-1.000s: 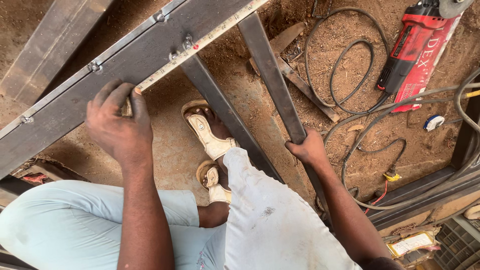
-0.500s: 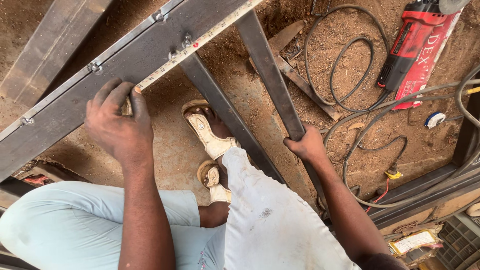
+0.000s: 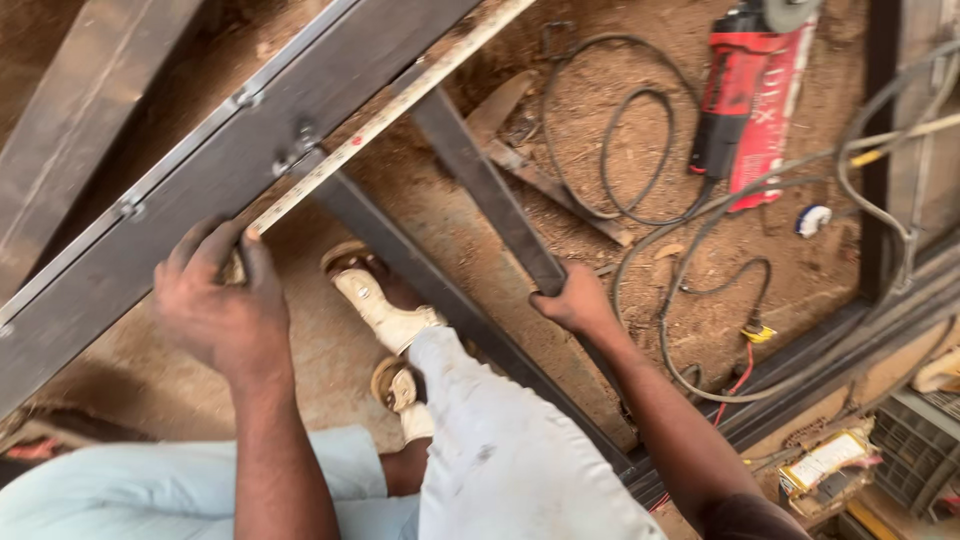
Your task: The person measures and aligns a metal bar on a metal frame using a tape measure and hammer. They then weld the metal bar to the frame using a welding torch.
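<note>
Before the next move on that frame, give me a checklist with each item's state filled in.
1. Left hand pins the tape measure end on the wide steel bar: ok.
2. Tape lies straight along the bar's edge: ok.
3. Right hand grips the narrow cross bar: ok.
4. Tape reading legible: cannot tell, too blurred.
5. Sandalled foot clear of the lower bar: not ok, it lies right against it.
6. Red power tool and its cable clear of both hands: ok.
</note>
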